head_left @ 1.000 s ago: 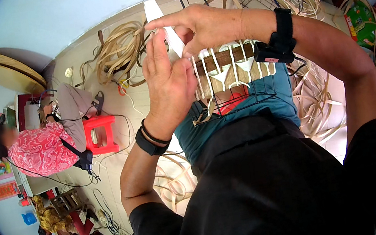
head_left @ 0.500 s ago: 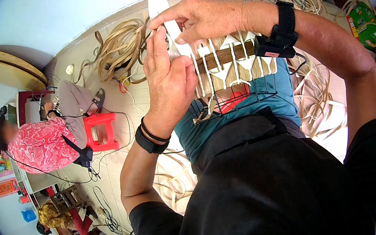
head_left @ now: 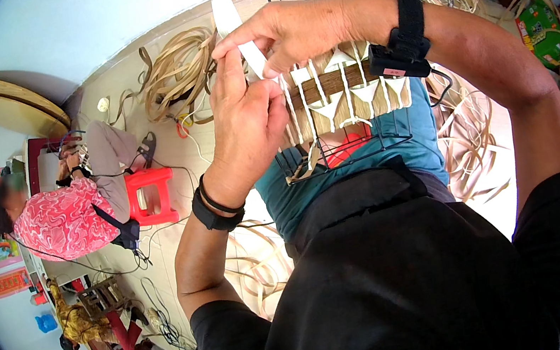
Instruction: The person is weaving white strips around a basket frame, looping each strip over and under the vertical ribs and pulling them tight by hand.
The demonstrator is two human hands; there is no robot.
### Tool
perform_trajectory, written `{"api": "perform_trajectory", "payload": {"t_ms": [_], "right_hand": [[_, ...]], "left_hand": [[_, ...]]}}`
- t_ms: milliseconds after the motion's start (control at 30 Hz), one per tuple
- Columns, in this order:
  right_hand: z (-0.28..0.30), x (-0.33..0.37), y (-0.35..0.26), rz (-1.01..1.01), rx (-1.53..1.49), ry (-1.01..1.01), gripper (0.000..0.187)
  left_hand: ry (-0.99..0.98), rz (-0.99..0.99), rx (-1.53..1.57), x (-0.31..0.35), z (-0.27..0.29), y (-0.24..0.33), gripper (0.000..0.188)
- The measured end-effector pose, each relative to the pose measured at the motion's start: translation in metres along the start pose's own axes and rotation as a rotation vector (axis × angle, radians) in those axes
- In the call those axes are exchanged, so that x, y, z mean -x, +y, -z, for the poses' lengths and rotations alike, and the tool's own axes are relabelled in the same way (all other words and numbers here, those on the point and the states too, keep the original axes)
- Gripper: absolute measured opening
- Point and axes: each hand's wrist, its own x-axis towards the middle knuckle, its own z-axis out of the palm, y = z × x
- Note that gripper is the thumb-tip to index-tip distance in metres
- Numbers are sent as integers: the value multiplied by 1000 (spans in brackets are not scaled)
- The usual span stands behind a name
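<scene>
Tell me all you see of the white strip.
The white strip is flat and smooth-looking, perhaps plastic. Its upper end is free; from there it slants down rightward toward the woven piece. The right hand holds it, index finger crossing its front; the left hand sits at its left edge. Its lower end cannot be made out.

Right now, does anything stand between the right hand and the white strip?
Nothing visible does. The right hand lays its index finger across the white strip, its thumb near the strip's lower part. The left hand is at the strip's left edge, not between them.
</scene>
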Motion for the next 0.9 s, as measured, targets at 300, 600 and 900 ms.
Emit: {"api": "perform_trajectory", "payload": {"t_ms": [300, 600, 900], "right_hand": [[-1, 7, -19, -87, -27, 13, 74], [-3, 3, 5, 35, -208, 197, 63], [-12, 30, -16, -125, -231, 255, 64]], "left_hand": [[-26, 17, 11, 1, 1, 1, 12], [-18, 21, 74, 1, 0, 0, 9], [-43, 13, 47, 0, 9, 5, 12]]}}
